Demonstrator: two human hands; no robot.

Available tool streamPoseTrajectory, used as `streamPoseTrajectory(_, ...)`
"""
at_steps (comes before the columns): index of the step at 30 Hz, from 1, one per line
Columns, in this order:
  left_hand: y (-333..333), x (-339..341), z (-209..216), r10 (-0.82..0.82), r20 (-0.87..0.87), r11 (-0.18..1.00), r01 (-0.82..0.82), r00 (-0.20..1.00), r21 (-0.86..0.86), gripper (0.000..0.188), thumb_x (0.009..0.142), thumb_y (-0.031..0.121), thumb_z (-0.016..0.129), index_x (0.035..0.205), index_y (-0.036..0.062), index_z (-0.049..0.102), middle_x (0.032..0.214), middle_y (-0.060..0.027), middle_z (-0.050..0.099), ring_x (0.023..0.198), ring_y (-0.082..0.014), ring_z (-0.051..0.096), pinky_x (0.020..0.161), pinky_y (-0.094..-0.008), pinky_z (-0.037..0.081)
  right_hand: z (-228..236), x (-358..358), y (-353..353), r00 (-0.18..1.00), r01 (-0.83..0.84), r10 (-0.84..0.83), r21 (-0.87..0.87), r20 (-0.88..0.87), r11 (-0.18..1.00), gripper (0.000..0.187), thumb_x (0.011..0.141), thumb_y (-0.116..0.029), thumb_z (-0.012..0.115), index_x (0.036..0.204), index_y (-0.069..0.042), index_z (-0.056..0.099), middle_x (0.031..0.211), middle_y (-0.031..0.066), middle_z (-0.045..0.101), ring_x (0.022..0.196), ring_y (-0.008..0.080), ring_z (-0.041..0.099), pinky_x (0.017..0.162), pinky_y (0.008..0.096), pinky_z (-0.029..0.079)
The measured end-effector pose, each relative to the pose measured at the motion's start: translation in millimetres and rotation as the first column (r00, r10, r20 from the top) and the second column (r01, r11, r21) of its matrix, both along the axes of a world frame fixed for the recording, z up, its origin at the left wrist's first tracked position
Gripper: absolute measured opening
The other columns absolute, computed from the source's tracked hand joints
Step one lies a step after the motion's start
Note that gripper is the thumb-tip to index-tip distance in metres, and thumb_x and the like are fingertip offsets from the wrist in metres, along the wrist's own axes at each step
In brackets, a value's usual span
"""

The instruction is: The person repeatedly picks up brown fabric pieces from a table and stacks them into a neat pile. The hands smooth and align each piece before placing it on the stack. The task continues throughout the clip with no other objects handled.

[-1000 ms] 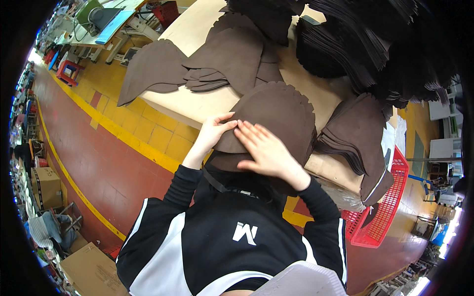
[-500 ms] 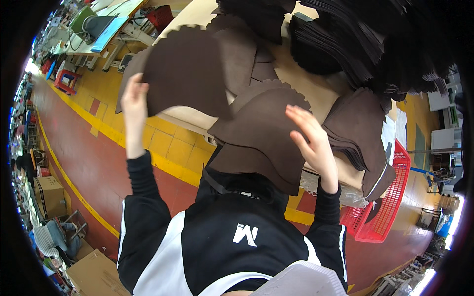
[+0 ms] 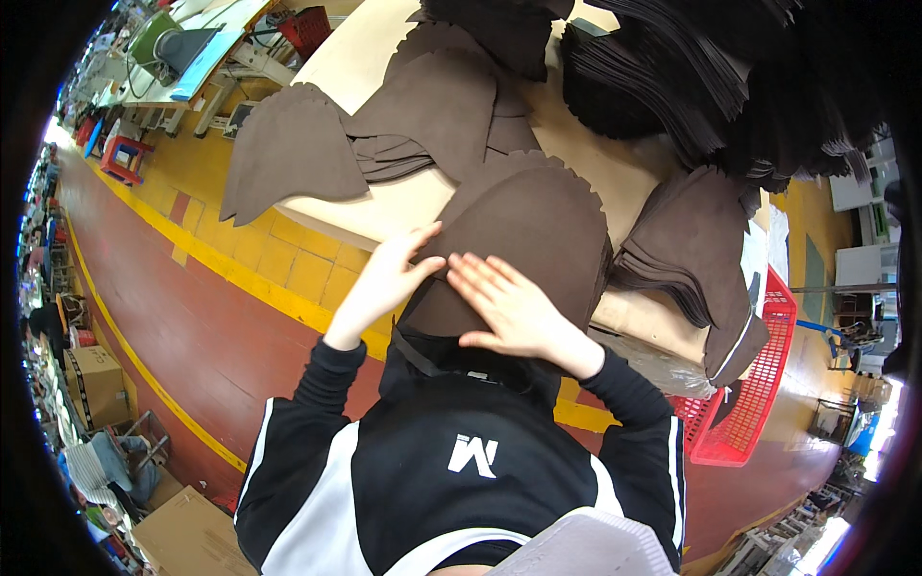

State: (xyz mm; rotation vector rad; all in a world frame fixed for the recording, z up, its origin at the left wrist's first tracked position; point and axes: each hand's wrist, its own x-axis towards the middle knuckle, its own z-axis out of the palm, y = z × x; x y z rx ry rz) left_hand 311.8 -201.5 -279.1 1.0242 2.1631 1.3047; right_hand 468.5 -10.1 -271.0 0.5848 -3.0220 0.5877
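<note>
A dark brown cut piece with a notched, rounded far edge lies in front of me on more brown pieces at the table's near edge. It looks like leather or stiff fabric; the frames do not settle which. My right hand rests on its near part, palm down, fingers stretched out. At the piece's left edge is my left hand, thumb and fingers apart, fingertips at or just over the edge. To the left, another brown piece overhangs the table edge beside a fanned pile of similar pieces.
Stacked brown pieces lie right of the middle on the tan tabletop. Tall black stacks fill the far right. A red plastic basket stands below the table's right end. Yellow and red floor runs along the left.
The brown piece that was raised at my left hand now lies on the near stack. My left hand came down and right; my right hand moved left and down onto the piece.
</note>
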Motion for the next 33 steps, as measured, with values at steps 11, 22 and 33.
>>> streamPoseTrajectory(11,36.7,0.3,-13.7,0.153,0.216,0.988,-0.151,0.964,-0.024,0.046,0.092,0.027,0.072,0.129,0.0033,0.062,0.122,-0.0157,0.067,0.115,-0.0269,0.062,0.100,-0.0375,0.047,4.9,-27.8,93.7,0.810,0.539,-0.464,0.144,-0.358,0.830,0.068,0.094,-0.040,0.062,0.146,0.001,0.045,0.155,0.0175,0.043,0.145,0.0325,0.039,0.119,0.0478,0.029)
streamPoseTrajectory(22,32.0,-0.3,-24.4,0.159,0.474,0.967,-0.235,0.866,0.104,0.035,0.093,0.012,0.070,0.125,-0.0011,0.064,0.109,-0.0110,0.071,0.101,-0.0135,0.064,0.090,-0.0274,0.050,7.8,20.6,3.5,0.993,0.118,-0.118,0.055,-0.004,0.991,0.087,0.092,-0.059,0.057,0.152,0.000,0.035,0.161,0.0157,0.032,0.149,0.0280,0.032,0.122,0.0409,0.026)
streamPoseTrajectory(33,29.3,-1.2,-31.9,0.157,0.418,0.967,-0.225,0.895,0.117,0.037,0.093,0.016,0.071,0.125,-0.0008,0.065,0.115,-0.0094,0.071,0.112,-0.0174,0.062,0.099,-0.0307,0.047,-2.2,-42.7,62.5,0.826,0.536,-0.503,0.080,-0.253,0.840,0.082,0.091,-0.051,0.062,0.147,0.006,0.040,0.153,0.0239,0.043,0.143,0.0364,0.041,0.120,0.0470,0.029)
